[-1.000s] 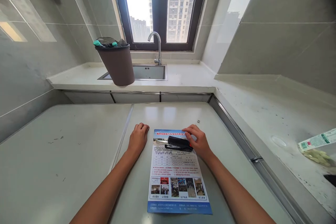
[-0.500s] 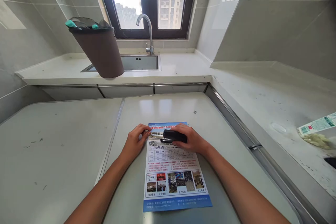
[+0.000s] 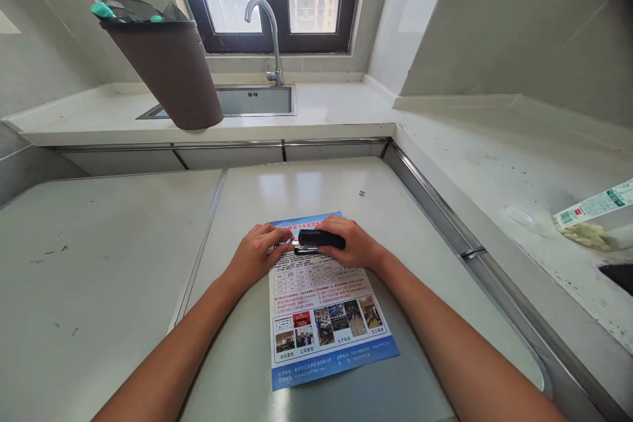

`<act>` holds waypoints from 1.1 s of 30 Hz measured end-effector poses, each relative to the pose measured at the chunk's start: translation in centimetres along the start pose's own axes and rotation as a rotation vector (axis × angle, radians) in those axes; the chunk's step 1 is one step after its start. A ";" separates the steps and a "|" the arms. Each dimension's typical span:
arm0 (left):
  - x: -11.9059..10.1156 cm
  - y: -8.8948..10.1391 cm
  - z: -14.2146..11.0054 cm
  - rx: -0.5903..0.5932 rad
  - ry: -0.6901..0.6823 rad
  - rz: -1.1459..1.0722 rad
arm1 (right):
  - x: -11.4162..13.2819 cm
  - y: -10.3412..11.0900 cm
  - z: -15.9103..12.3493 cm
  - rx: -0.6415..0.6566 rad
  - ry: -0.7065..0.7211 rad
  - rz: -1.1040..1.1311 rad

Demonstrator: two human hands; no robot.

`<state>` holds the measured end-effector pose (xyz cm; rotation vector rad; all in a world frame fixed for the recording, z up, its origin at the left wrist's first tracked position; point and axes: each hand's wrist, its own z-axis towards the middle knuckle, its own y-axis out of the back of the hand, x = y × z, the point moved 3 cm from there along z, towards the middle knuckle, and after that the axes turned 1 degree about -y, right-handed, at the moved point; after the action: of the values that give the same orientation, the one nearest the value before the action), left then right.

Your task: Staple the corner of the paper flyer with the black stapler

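Note:
A black stapler point(image 3: 322, 239) with a bright metal front part is held over the upper part of a printed flyer point(image 3: 326, 283). My right hand point(image 3: 352, 242) wraps round the stapler's black rear end. At the other end, the fingers of my left hand point(image 3: 261, 249) are closed on the metal part, covering most of it. The flyer, with blue bands, tables and small photos, lies on the pale tabletop point(image 3: 237, 356) under both hands; part of its heading is covered.
A little strip of staples point(image 3: 362, 193) lies on the table beyond the flyer. A brown bin point(image 3: 163, 72) stands by the sink point(image 3: 257, 102) and tap point(image 3: 274, 39). On the right counter point(image 3: 475, 151) lies a carton-like package point(image 3: 596, 204).
My left hand has slid right along the stapler's metal part, from its tip. The whole view has shifted slightly, and the flyer is turned a little.

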<state>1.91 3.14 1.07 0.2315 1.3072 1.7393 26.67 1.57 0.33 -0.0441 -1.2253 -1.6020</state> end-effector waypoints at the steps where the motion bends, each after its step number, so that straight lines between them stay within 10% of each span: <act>1: 0.1 0.0 0.0 0.011 0.009 -0.016 | 0.0 0.0 0.0 0.002 -0.004 -0.001; 33: 0.6 0.1 0.0 -0.023 0.000 -0.203 | -0.3 0.4 0.1 0.022 -0.004 0.046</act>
<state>1.53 3.61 0.89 0.0820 1.2645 1.5811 27.02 1.86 0.46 -0.0614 -1.2366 -1.5496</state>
